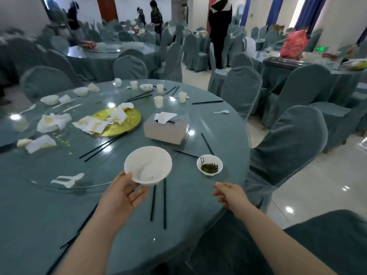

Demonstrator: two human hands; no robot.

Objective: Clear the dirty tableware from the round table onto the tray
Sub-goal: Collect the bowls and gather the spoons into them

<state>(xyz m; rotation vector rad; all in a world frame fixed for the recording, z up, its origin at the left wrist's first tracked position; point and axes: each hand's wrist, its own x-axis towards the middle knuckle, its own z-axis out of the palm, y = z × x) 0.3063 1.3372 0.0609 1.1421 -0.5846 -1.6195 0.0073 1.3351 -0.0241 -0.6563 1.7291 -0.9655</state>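
Observation:
My left hand (123, 194) holds a white bowl (148, 164) by its near rim, thumb on top and fingers under it, lifted above the round table (29, 215). A white spoon lies inside the bowl. My right hand (228, 193) hovers over the table's near right edge with fingers loosely curled and nothing in them. A small white bowl with dark green leftovers (209, 165) stands just beyond the right hand. A pair of black chopsticks (158, 203) lies below the held bowl. No tray is in view.
A glass turntable (49, 183) carries a tissue box (165, 128), a gold plate (123, 124) with crumpled napkins, plastic cups (158, 101), small bowls and spoons. More chopsticks lie scattered. Covered chairs (286, 147) ring the table. People stand at far tables.

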